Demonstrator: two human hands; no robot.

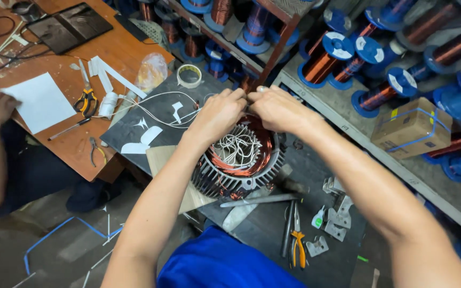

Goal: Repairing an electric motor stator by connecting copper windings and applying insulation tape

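2 hands meet at the far rim of a round motor stator (239,160), which lies on its side face on a dark work mat (273,224) with its bore axis pointing up toward the camera. The left hand (217,114) comes in from the near left, the right hand (278,109) from the near right, and their fingertips come together at 1 spot on the copper winding (265,140), just at the stator's far edge. Both hands have the fingers curled and pinched closed on something small there, likely wire or a slip of insulation; what exactly is hidden by the knuckles. So the work lies directly under and just near of the fingertips, with neither hand clearly closer. White lead wires (237,148) bunch loosely in the bore, near of the hands. Orange-handled pliers (297,246) lie on the mat's near side, well apart from both hands. A roll of tape (189,76) sits far left.
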